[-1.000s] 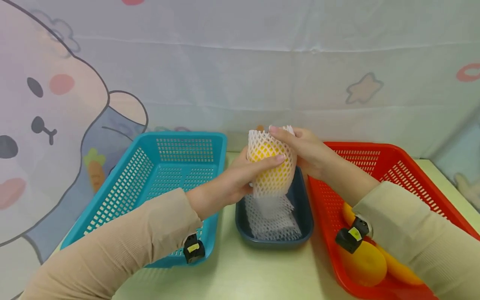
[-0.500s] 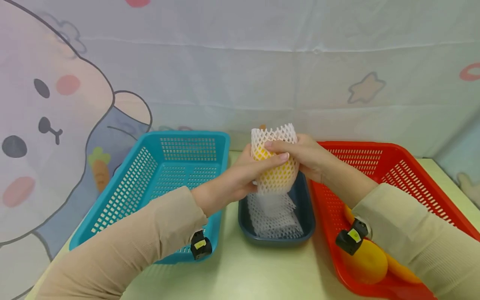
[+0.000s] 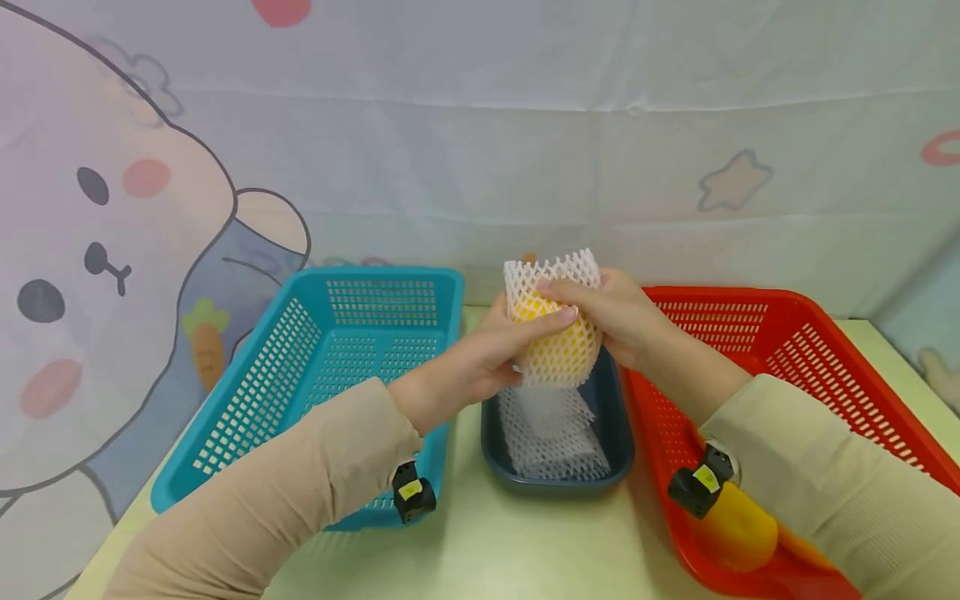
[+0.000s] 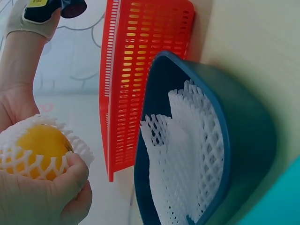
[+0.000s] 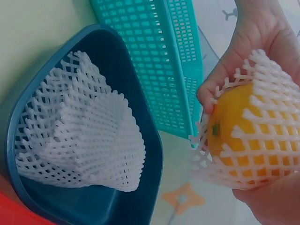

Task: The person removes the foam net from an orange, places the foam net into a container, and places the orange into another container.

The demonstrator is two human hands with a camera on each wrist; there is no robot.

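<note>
Over the dark blue tray (image 3: 557, 485), both hands hold an orange (image 5: 232, 124) inside a white foam net sleeve (image 3: 558, 362). My left hand (image 3: 491, 346) grips the sleeved fruit from the left, thumb across its front. From the right, my right hand (image 3: 621, 310) grips it too, its thumb pressing the net near the upper part of the fruit. The sleeve's upper rim stands free above the thumbs. In the right wrist view, the orange's green stem end shows bare at the sleeve's opening. Flat foam nets (image 5: 89, 126) lie in the tray. The far-side fingers are mostly hidden in the head view.
A teal perforated basket (image 3: 247, 400) stands left of the tray. To the right is a red basket (image 3: 652, 417) holding an orange fruit (image 3: 738, 533) and other orange-yellow fruit, partly hidden by the right sleeve. A printed cloth (image 3: 480, 167) hangs behind the pale table (image 3: 517, 550).
The right thumb has come down from the sleeve's top rim onto the netted fruit, leaving the rim standing free. The whole head view has shifted slightly. Both hands still hold the sleeved orange.
</note>
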